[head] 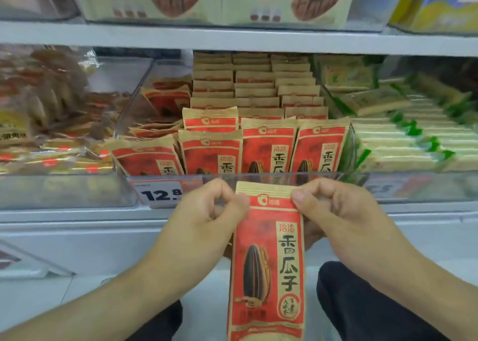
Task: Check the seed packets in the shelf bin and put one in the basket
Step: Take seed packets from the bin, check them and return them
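A red and tan sunflower seed packet (267, 258) hangs upright in front of the shelf, held by both hands at its top. My left hand (207, 219) pinches its upper left corner between thumb and fingers. My right hand (333, 211) pinches its upper right corner the same way. Behind it a clear shelf bin (284, 176) holds several rows of the same seed packets (269, 146), standing upright. No basket is in view.
A price tag (160, 194) reading 12.8 sits on the shelf edge left of my hands. Bins of brown snack bags (51, 113) stand to the left, green and white packs (413, 138) to the right. Boxes fill the upper shelf (232, 40). My dark trouser knees show below.
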Motion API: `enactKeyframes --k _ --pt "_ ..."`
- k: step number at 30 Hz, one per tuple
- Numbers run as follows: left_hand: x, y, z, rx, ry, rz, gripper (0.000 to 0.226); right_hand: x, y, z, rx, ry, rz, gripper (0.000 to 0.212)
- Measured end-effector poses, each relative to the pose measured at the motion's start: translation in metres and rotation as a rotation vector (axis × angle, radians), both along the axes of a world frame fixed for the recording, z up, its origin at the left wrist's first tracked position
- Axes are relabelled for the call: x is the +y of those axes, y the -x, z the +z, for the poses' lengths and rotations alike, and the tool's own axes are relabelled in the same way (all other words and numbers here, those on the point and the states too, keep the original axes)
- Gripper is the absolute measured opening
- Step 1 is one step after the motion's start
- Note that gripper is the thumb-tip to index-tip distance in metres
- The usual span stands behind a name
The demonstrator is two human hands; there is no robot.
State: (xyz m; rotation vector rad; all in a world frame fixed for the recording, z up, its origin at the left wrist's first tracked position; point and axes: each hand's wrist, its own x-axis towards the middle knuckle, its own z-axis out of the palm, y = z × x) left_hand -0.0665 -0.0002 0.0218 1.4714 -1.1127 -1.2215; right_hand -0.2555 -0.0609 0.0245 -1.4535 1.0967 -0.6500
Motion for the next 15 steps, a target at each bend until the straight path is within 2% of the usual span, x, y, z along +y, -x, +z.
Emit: enactKeyframes --k 5,7,11,13,15 --pt "-0.003 0.004 -0.002 -0.041 -0.045 0.038 0.031 -0.011 0.002 -0.005 0.054 -0.019 0.066 0.029" --pt "-0.004 0.002 -0.005 0.002 -0.077 0.105 0.03 -0.018 0.004 -0.004 0.132 -0.073 0.197 0.039" --pt "-0.004 -0.005 -0.007 0.107 -0.106 0.233 0.029 -0.023 0.013 0.004 0.413 -0.165 0.626 0.047" --pt "-0.005 -0.008 -0.006 0.136 -0.089 0.248 0.028 -0.023 0.016 0.007 0.437 -0.156 0.704 0.045" --pt "-0.006 -0.012 -0.005 0.16 -0.072 0.23 0.032 -0.025 0.018 0.008 0.384 -0.153 0.675 0.045"
